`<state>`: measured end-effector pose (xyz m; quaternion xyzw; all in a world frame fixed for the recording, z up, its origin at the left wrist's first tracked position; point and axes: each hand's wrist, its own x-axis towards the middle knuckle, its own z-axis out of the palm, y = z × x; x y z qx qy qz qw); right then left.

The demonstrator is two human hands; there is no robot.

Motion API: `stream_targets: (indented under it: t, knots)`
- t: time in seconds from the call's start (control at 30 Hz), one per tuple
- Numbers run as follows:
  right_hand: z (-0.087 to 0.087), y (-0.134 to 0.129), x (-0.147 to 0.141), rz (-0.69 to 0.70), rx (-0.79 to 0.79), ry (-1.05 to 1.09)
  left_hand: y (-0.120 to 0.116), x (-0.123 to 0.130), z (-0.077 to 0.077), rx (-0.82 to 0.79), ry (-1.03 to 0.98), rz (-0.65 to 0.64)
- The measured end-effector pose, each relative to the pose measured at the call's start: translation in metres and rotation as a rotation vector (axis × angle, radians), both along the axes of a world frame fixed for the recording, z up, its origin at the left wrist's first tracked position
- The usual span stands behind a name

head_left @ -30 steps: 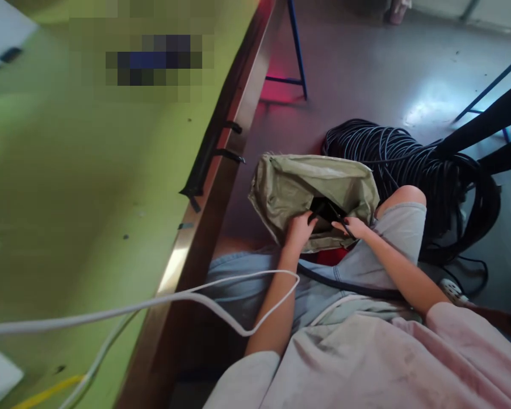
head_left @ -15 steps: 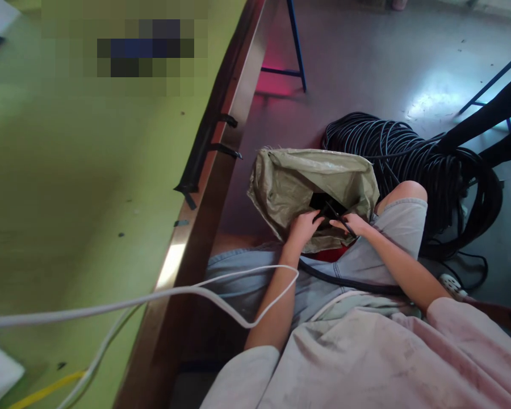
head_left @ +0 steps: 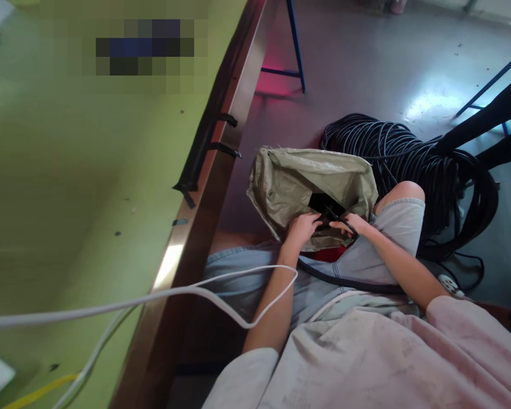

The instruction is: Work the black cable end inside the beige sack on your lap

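Observation:
A beige woven sack [head_left: 287,182] gapes open between the person's knees, with dark contents inside. Over its near rim, my left hand [head_left: 304,228] has its fingers closed on a thin black cable. My right hand [head_left: 349,225] is beside it on the right, fingers curled around a black cable [head_left: 337,215] that bends over the hand. The fingertips of both hands are close together above the dark inside of the sack. Another thick black cable [head_left: 344,280] lies across the lap.
On the left is a green-topped table [head_left: 68,216] with a metal edge. White cables [head_left: 153,295] cross over my left forearm. A large coil of black cable [head_left: 392,147] and a power strip [head_left: 449,284] lie at the right.
The black cable at my right hand has bent round more, curving closer over the fingers. Both hands stay at the sack's mouth. The view has shifted slightly.

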<state>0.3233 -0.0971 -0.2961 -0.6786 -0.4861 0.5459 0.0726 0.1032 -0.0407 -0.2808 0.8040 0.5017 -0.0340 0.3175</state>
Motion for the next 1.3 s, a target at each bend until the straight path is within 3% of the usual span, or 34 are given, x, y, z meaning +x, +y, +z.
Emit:
stream_targets:
  t: [0.27, 0.43, 0.67, 0.87, 1.07, 1.3]
  knots:
    - [-0.003, 0.004, -0.003, 0.05, 0.209, -0.194, 0.001, 0.001, -0.004, -0.005, -0.098, 0.051]
    - [0.002, 0.004, 0.0, -0.004, 0.052, -0.157, 0.001, 0.001, -0.01, -0.019, -0.119, 0.06]
    - [-0.002, 0.006, -0.003, 0.057, 0.222, -0.258, 0.002, 0.0, -0.009, 0.004, -0.104, 0.108]
    - [-0.004, 0.004, 0.002, 0.011, 0.055, -0.148, 0.001, 0.002, -0.011, 0.002, -0.079, 0.074]
    - [-0.005, 0.005, 0.0, 0.029, 0.223, -0.251, 0.001, 0.003, -0.01, 0.008, -0.089, 0.105]
    - [-0.001, 0.005, 0.0, 0.013, 0.12, -0.205, 0.0, 0.004, -0.007, -0.014, -0.089, 0.111]
